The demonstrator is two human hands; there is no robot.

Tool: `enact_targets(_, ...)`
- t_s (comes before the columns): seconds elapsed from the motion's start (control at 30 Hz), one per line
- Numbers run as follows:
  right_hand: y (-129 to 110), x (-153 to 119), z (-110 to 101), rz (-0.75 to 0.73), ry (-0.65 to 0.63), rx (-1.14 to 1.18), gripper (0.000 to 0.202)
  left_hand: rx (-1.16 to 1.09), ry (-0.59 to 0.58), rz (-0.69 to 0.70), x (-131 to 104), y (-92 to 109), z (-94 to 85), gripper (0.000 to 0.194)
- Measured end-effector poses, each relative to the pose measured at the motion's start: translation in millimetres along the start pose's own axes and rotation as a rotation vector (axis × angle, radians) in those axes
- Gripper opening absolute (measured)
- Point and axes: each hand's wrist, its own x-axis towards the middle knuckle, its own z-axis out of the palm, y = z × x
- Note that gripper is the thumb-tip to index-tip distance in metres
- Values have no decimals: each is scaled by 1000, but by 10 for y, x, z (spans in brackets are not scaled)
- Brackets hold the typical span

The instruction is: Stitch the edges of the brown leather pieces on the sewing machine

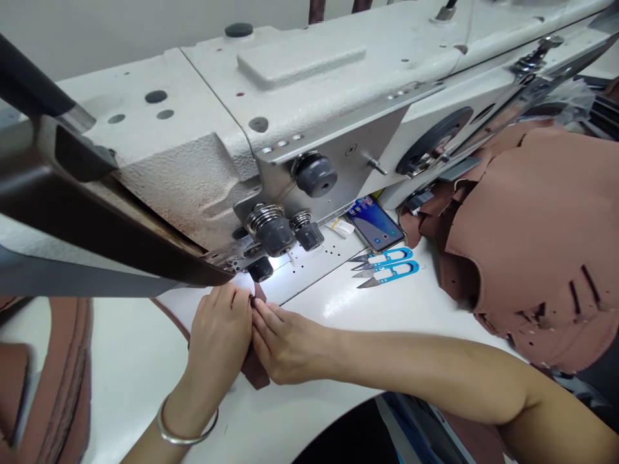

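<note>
Both hands meet in front of the lit needle area of a white sewing machine [309, 77]. Between them is a brown leather piece [256, 374], its near end sticking out below the fingers. My left hand [220, 328], with a metal bangle on the wrist, is closed on the leather, its fingertips bent down beside the machine's head. My right hand [285, 341] pinches the same leather from the right, thumb and fingers pressed together. Fingers and machine head hide the leather's far part and the needle.
Two blue-handled thread snips [399, 270] lie right of the needle area, below a smartphone [374, 222]. Brown leather pieces are heaped at right [536, 225], and more leather strips [60, 374] lie at left. A dark guard bar [106, 212] slants across the upper left.
</note>
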Motion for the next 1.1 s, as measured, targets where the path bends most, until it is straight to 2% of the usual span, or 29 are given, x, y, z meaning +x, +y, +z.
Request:
enact_targets(0.27,42,-2,64,22,-64,38,32,-148,-55,-35,19,-58,99,16)
enact_targets(0.37,39,-5,52,18,-84,53,33,-176,-90,-70,32,-69,71,18)
enact_targets(0.47,32,-8,22,-14,-45,67,31,-147,-143,-106,19,-68,14,21)
enact_targets(0.57,36,-4,-6,-23,-18,69,29,-165,-155,-71,-15,-80,4,27)
enact_targets(0.77,69,17,-11,-16,-24,76,29,-247,-79,57,-53,-134,91,29)
enact_targets(1.1,59,-10,73,10,-51,87,33,-311,-155,-9,6,-186,121,32)
